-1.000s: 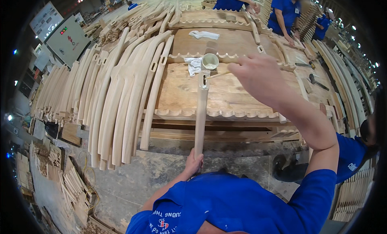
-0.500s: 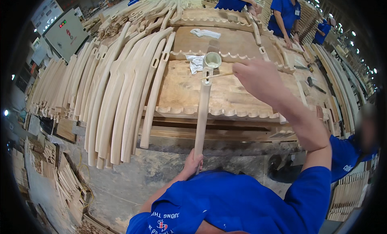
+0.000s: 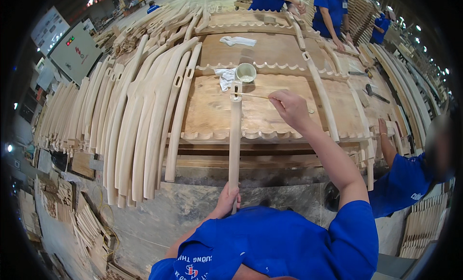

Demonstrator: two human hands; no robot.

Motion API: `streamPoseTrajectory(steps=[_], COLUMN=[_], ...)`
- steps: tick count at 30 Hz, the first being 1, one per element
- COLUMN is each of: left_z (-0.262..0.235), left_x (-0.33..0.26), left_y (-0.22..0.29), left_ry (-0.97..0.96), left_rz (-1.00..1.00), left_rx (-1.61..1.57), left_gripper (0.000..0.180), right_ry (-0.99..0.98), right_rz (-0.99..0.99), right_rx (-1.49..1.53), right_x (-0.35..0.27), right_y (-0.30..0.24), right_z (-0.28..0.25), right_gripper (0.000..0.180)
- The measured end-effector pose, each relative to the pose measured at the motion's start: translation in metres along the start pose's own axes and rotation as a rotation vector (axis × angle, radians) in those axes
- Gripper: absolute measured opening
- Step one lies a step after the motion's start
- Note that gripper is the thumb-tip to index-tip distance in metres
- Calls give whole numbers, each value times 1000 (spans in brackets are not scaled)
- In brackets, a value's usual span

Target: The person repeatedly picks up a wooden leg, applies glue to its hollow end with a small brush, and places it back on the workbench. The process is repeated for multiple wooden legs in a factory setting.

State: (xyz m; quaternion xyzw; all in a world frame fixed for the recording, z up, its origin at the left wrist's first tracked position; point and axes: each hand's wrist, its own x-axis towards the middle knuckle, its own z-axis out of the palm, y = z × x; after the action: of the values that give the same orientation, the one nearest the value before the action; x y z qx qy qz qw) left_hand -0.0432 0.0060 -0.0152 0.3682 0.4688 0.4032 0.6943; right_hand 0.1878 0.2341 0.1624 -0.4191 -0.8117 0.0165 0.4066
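My left hand (image 3: 227,200) is wrapped round the near end of a pale wooden leg (image 3: 234,140), which points away from me across the table's front edge. Its far end has a slot with white paste, likely glue, around it. In my right hand (image 3: 291,109) a thin wooden stick (image 3: 255,95) is pinched, its tip at that slot. Just beyond the slot stands a pale round cup (image 3: 246,73) with some whitish stuff inside. A crumpled white cloth (image 3: 225,79) lies left of the cup.
Many shaped wooden legs (image 3: 149,106) lean in a row at left. Scalloped wooden strips (image 3: 275,135) cross the table (image 3: 284,117). A second white cloth (image 3: 238,40) lies farther back, a hammer (image 3: 376,94) at right. A co-worker's arm (image 3: 388,147) reaches in at right; other people stand behind.
My right hand has come lower, and the stick's tip is now at the slot. The view has shifted a little. The co-worker's arm at right now shows more fully.
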Motion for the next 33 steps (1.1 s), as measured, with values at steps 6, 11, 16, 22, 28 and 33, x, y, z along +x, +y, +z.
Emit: streamPoseTrajectory(steps=[6,11,16,22,28,33], left_z=[4,7,11,9,9,7], left_x=[-3,-2,-4,-3,-5,-5], left_y=[3,7,10,7,9,8], left_ry=[0,12,36,43,42,28], left_rz=[-8,-21,-22,-18,-32,-22], left_rx=[-33,-38,-48,-46,-54,-51], left_gripper=[37,31,29,28,31,32], right_ry=[-43,-54,-87,-62,-50,2], right_rz=[-47,-86,-80,100,110,70], right_rx=[-68,-61,-39,52,11,-107], right_x=[-3,-4,-6,11,25,26], right_y=[2,2,4,10,14,11], right_z=[-2,-5,-10,-15,-3,1], right_gripper=[7,6,5,8,8,7])
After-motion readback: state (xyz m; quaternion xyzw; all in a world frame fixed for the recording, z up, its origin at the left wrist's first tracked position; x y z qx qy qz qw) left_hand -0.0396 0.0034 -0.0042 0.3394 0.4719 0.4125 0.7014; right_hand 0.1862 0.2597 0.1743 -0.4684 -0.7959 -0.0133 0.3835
